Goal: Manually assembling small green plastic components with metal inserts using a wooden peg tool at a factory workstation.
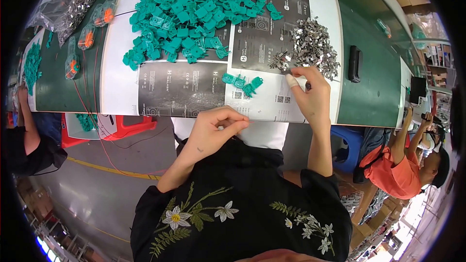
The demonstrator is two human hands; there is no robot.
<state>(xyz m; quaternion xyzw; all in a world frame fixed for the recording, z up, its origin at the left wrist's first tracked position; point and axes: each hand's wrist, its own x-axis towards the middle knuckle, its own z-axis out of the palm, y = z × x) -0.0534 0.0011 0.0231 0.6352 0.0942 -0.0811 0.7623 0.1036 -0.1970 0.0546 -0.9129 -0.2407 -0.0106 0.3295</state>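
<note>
My right hand [310, 94] reaches onto the table, its taped fingertip pinching at a small metal clip at the near edge of a heap of silver metal clips [313, 46]. My left hand [216, 126] hovers at the table's front edge with fingers curled together, pinched on something too small to make out. Between the hands lie a few loose teal plastic parts [242, 82]. A big pile of the same teal plastic parts [194, 12] covers the far middle of the printed paper sheets [184, 90].
A green table [371, 75] carries a black oblong object [355, 63] at right, orange-tipped clear tools [87, 36] and a bag of metal parts [73, 12] at left. A person in orange [398, 170] sits at right; another person's arm [26, 126] is at left. A red stool [121, 128] stands below.
</note>
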